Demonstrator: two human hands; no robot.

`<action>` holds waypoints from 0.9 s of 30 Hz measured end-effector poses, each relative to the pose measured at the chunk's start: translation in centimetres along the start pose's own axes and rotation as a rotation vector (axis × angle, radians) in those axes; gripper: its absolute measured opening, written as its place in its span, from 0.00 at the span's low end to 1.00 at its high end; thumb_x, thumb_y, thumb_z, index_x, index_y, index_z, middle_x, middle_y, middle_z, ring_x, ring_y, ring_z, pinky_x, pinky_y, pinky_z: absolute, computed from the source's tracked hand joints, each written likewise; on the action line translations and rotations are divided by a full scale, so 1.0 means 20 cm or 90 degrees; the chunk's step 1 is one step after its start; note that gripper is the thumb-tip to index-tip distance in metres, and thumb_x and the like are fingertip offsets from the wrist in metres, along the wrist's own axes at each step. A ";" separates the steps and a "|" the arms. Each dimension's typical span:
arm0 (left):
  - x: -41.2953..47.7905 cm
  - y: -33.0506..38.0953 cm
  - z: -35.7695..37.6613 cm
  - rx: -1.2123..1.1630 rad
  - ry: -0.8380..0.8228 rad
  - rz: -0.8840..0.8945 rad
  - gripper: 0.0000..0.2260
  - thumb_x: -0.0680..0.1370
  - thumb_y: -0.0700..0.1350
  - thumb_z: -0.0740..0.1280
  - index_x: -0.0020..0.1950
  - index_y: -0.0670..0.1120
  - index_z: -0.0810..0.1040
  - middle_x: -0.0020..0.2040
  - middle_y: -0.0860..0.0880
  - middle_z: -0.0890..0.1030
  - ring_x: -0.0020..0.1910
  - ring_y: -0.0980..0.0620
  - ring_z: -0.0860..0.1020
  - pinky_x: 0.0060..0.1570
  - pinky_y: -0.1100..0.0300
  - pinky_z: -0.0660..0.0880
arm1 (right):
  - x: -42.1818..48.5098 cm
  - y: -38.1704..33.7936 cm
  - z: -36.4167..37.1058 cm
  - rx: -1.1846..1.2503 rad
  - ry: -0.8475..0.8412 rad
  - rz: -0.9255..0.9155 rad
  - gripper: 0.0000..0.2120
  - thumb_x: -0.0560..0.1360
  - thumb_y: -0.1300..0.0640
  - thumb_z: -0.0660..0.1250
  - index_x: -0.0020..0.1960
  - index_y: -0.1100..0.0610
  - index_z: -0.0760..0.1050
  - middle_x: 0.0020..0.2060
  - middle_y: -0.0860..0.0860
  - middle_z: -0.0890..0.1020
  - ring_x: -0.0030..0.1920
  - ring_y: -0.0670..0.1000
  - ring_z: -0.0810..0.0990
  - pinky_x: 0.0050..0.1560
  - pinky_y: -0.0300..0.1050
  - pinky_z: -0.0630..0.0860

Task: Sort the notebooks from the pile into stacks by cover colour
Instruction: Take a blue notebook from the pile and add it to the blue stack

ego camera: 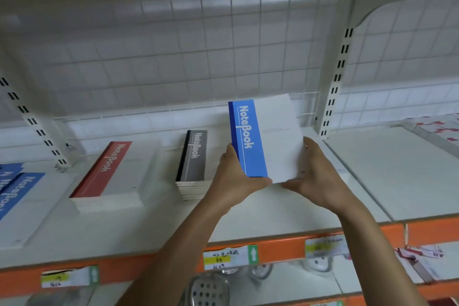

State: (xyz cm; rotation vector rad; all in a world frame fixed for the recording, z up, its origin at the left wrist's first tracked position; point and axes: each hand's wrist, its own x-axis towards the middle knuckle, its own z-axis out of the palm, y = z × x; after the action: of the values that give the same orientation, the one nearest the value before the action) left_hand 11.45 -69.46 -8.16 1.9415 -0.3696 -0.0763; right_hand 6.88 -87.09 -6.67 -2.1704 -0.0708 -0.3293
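I hold the blue notebook (pixel 265 139) tilted up above the shelf (pixel 273 211). My left hand (pixel 236 179) grips its spine edge and my right hand (pixel 320 176) its white edge, thumbs curled under the bottom. Smooth white board shows beneath my hands, out to the slotted post (pixel 335 82). Just left sits the grey stack (pixel 193 156), then the red stack (pixel 109 171), both flat and matte.

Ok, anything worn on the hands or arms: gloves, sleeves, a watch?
Nothing visible. The left hand and right hand are ungloved, both forearms bare to the frame edge, no sleeve, watch or bracelet at either wrist.
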 end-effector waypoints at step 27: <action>0.35 -0.01 0.43 0.221 -0.133 -0.175 0.47 0.47 0.63 0.73 0.65 0.56 0.68 0.61 0.53 0.75 0.60 0.51 0.73 0.58 0.50 0.75 | 0.16 0.45 -0.40 0.110 -0.122 0.168 0.27 0.65 0.69 0.75 0.54 0.49 0.67 0.46 0.39 0.75 0.45 0.36 0.74 0.36 0.25 0.71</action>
State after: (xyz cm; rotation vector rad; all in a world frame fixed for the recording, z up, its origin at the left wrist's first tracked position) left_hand 16.19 -79.06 -10.89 2.3268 -0.2628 -0.4207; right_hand 9.91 -99.08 -8.51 -2.0039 0.0763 0.0345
